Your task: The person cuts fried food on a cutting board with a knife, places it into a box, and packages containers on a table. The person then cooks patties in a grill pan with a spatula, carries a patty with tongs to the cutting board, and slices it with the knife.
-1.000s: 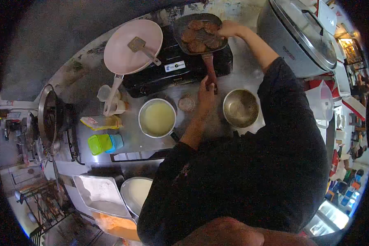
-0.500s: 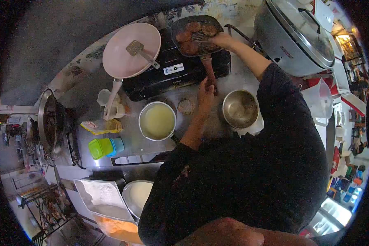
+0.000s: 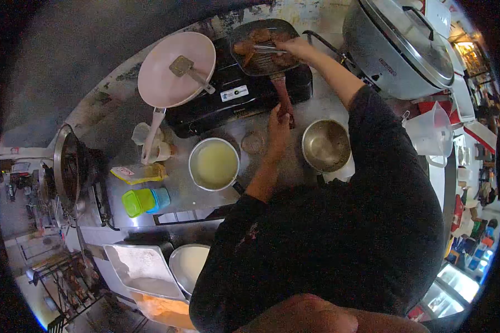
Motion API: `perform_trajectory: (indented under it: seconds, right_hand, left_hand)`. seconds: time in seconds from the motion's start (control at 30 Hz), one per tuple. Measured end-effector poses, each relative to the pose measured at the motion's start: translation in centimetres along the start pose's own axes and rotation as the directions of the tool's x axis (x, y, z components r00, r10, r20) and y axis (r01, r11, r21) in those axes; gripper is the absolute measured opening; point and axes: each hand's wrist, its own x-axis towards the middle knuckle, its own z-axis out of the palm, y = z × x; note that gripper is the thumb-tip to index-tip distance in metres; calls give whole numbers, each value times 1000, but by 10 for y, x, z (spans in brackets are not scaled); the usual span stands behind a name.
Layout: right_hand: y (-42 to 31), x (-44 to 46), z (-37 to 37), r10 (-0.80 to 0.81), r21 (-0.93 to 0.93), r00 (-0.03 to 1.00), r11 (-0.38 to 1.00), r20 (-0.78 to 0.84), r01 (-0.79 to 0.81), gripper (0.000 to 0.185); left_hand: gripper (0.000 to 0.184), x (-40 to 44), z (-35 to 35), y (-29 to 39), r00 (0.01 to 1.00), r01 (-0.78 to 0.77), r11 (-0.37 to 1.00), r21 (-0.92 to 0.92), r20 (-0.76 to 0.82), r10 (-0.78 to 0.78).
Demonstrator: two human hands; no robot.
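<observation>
My left hand (image 3: 279, 123) is wrapped round the dark red handle (image 3: 284, 100) of a square ridged grill pan (image 3: 268, 66). That pan rests on a black portable stove (image 3: 239, 105). Over the pan's right side, my right hand (image 3: 299, 49) is closed on thin metal tongs (image 3: 269, 49), whose tips reach among the browned patties (image 3: 261, 36). One piece near the tips looks tilted up at the pan's left. Part of the food lies hidden beneath my right hand.
A pink pan (image 3: 164, 66) with a spatula overlaps the stove's left end. Nearer me are a saucepan of pale liquid (image 3: 215, 164), a metal bowl (image 3: 326, 146) and green-lidded box (image 3: 139, 202). A large cooker (image 3: 391, 61) stands right.
My right hand has moved slightly left over the pan, and the tongs now show clearly. A piece at the left has shifted and tilted. My left hand keeps its hold on the handle.
</observation>
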Motion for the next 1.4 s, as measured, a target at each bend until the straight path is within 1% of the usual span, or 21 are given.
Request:
perform_trajectory:
  seconds: [0.07, 0.13, 0.2, 0.23, 0.3, 0.33, 0.37, 0.43, 0.5, 0.57, 0.6, 0.63, 0.7, 0.8, 0.87, 0.9, 1.03, 1.1, 1.17, 1.3, 1.4]
  right_hand:
    - [6, 20, 0, 7, -31, 1000, 999, -17, -8, 41]
    - [-2, 16, 1, 16, -62, 999, 998, -32, -18, 41]
    - [-17, 5, -3, -202, -300, 979, 933, 21, 199, 37]
    - [-21, 5, -3, -271, -373, 962, 888, 46, 268, 35]
    - [-26, 25, -4, -55, -599, 998, 798, 34, 65, 36]
    - [-22, 28, -6, -56, -599, 998, 798, 35, 66, 36]
    - [-29, 20, -8, -120, -685, 982, 703, 149, 190, 39]
    - [-24, 22, -9, -168, -746, 949, 588, 267, 314, 42]
    - [-18, 24, -5, -64, -629, 998, 775, 13, 58, 50]
    - [-15, 20, 0, -144, -690, 988, 721, -52, 69, 49]
    - [-15, 17, 1, -227, -745, 967, 663, -113, 68, 48]
    - [-15, 15, 3, -227, -745, 967, 663, -113, 68, 48]
    - [-8, 18, 6, -317, -680, 931, 724, -178, 117, 47]
    - [-3, 25, -2, -355, -654, 928, 729, -112, 200, 47]
    - [-12, 20, -14, -364, -676, 930, 700, -60, 230, 46]
    - [-20, 14, -20, -371, -697, 929, 668, -6, 262, 44]
    - [-30, 11, -20, -377, -746, 926, 617, -1, 250, 42]
    - [-32, 11, -16, -365, -744, 924, 584, 116, 324, 39]
    - [-31, 1, -4, -395, -784, 914, 538, 91, 311, 38]
    - [-42, -7, 5, -385, -848, 921, 468, 56, 248, 37]
    - [-32, 16, -14, -425, -808, 900, 492, 101, 323, 38]
  left_hand:
    - [44, -11, 1, 30, 1000, -2, 997, 82, -21, 4]
    - [45, -8, 2, 20, 1000, 13, 998, 54, -29, -11]
    - [45, -2, 1, 2, 999, 29, 999, 23, -38, -28]
    - [45, 2, -1, -9, 999, -33, 993, 112, -36, 37]
    - [44, 2, -2, -3, 994, -95, 975, 199, -29, 103]
    - [45, 0, -1, 0, 998, -52, 987, 152, -33, 58]
    - [45, -3, 0, 7, 999, -8, 995, 104, -34, 12]
    - [45, -10, 2, 26, 999, 30, 999, 44, -36, -28]
    - [45, -7, 2, 16, 997, 67, 998, -18, -39, -68]
    - [46, 0, 0, -4, 978, -182, 969, 165, -76, 196]
    - [46, -2, 0, 0, 978, -182, 969, 165, -77, 196]
    - [46, -6, -1, 4, 989, -116, 975, 189, -67, 131]
    - [47, -10, -1, 16, 996, -51, 975, 215, -58, 65]
    - [48, -10, -1, 21, 994, -95, 975, 202, -40, 106]
    - [46, -5, 0, 14, 1000, 15, 1000, 2, 26, -15]
    - [46, -2, 0, 7, 1000, 16, 1000, 3, 26, -16]
    - [46, -2, 1, 3, 1000, 4, 1000, 30, -5, -4]
    - [45, -7, 4, 13, 999, -35, 999, 29, -21, 36]
    - [45, -10, 3, 25, 999, -13, 994, 111, -46, 18]
    - [46, -10, 0, 28, 1000, 4, 999, 38, -4, -3]
    - [45, -10, -1, 28, 999, 35, 984, 173, -24, -31]
